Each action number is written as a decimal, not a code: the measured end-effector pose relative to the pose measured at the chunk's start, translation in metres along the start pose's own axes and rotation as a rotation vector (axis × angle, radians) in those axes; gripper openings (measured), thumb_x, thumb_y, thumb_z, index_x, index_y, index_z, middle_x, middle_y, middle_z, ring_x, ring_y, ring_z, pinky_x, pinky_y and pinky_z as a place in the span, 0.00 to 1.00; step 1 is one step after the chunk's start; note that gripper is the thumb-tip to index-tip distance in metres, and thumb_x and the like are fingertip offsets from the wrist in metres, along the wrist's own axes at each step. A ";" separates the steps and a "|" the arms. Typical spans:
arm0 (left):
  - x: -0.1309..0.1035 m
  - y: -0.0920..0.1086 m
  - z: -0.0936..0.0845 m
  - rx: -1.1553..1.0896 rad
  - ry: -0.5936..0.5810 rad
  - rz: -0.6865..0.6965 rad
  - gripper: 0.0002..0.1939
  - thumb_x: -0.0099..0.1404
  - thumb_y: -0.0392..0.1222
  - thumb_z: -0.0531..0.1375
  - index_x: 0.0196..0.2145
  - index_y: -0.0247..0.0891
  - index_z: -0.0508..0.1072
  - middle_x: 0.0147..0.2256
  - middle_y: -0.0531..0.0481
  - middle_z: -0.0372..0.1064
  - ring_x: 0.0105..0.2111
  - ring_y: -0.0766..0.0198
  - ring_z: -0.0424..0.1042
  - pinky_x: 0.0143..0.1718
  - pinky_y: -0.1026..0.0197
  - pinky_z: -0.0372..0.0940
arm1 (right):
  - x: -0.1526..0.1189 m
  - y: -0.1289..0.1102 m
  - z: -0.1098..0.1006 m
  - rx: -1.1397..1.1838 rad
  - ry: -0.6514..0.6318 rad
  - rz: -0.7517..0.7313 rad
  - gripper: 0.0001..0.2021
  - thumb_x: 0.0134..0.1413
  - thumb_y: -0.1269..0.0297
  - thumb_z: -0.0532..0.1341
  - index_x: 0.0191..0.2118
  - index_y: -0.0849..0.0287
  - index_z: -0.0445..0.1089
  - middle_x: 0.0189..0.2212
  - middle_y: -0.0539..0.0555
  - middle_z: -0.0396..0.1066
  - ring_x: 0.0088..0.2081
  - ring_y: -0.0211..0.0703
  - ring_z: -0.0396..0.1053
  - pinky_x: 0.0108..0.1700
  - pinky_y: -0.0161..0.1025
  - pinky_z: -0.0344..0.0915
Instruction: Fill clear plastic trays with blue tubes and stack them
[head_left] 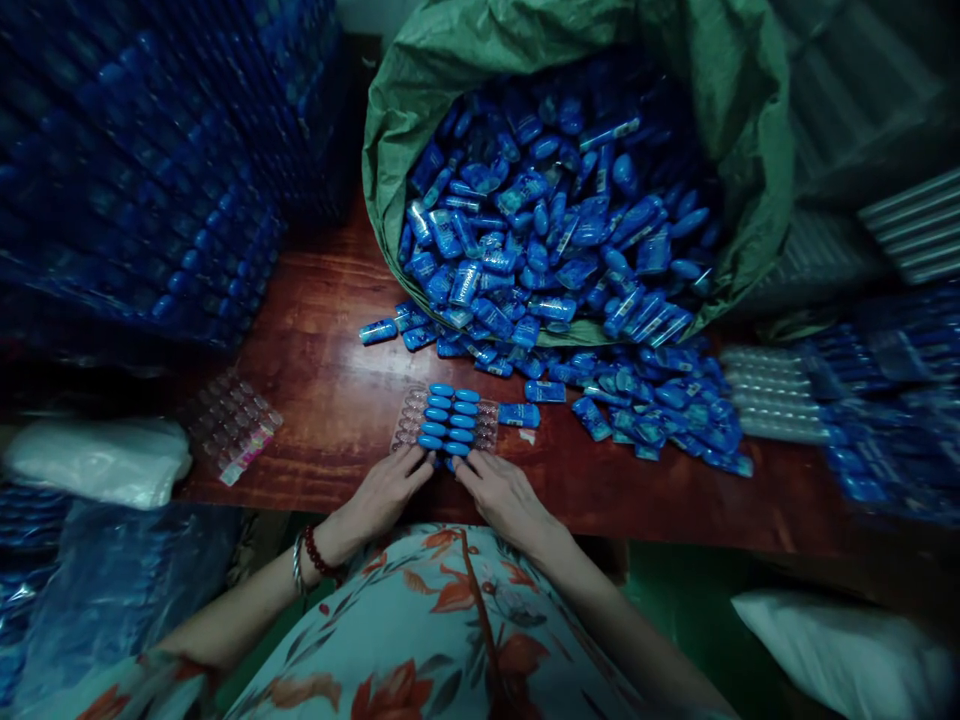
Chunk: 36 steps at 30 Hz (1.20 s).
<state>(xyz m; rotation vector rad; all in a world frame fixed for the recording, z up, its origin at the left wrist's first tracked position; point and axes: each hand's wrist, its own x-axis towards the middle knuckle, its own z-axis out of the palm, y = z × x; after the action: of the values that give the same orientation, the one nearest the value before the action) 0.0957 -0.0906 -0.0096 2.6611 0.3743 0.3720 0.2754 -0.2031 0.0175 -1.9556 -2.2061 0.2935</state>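
Observation:
A clear plastic tray [409,412] lies on the wooden table, its two middle columns filled with blue capsule-shaped pieces [451,420]. At the tray's near left corner is my left hand [391,487], fingers bent together over a blue piece at the front edge. My right hand [496,487] meets it from the right, its fingertips pressed at the near end of the same columns. What exactly each set of fingertips holds is too small to tell. Just right of the tray lies a blue packet [519,415].
A green sack [390,110] full of blue packets [517,220] spills onto the table [315,330]. Stacks of filled trays [187,260] rise at the left. Another clear tray [232,425] lies left, near a white plastic bundle [97,460]. More trays [776,395] stand right.

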 end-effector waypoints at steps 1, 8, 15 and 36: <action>-0.002 0.000 0.002 -0.022 0.042 -0.037 0.18 0.69 0.33 0.45 0.54 0.38 0.63 0.44 0.42 0.67 0.43 0.60 0.67 0.42 0.57 0.67 | 0.004 -0.003 -0.003 -0.012 -0.019 0.010 0.15 0.59 0.77 0.52 0.50 0.60 0.65 0.37 0.56 0.68 0.39 0.44 0.67 0.41 0.40 0.66; -0.009 -0.001 0.019 0.037 0.193 -0.175 0.23 0.69 0.33 0.47 0.58 0.51 0.61 0.51 0.42 0.62 0.44 0.60 0.66 0.42 0.56 0.67 | 0.020 -0.010 -0.006 -0.071 -0.032 0.048 0.14 0.57 0.76 0.54 0.46 0.58 0.68 0.37 0.57 0.69 0.40 0.45 0.67 0.42 0.41 0.65; -0.007 -0.014 0.015 0.068 0.197 -0.195 0.25 0.67 0.44 0.53 0.61 0.47 0.58 0.53 0.38 0.59 0.47 0.54 0.64 0.44 0.52 0.65 | -0.001 0.008 0.010 0.118 0.278 0.194 0.16 0.63 0.64 0.53 0.55 0.54 0.66 0.40 0.55 0.72 0.39 0.42 0.70 0.42 0.37 0.66; 0.104 -0.156 -0.052 0.258 -0.188 -0.620 0.23 0.63 0.48 0.56 0.54 0.40 0.62 0.47 0.41 0.66 0.40 0.53 0.71 0.37 0.60 0.63 | 0.017 0.130 -0.023 -0.027 -0.094 0.540 0.24 0.54 0.74 0.54 0.57 0.55 0.62 0.50 0.57 0.64 0.49 0.46 0.63 0.48 0.38 0.61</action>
<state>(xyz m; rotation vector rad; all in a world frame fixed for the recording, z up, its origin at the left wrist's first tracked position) 0.1439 0.0975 -0.0125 2.6095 1.2046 -0.1270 0.4042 -0.1705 0.0052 -2.5723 -1.6912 0.4333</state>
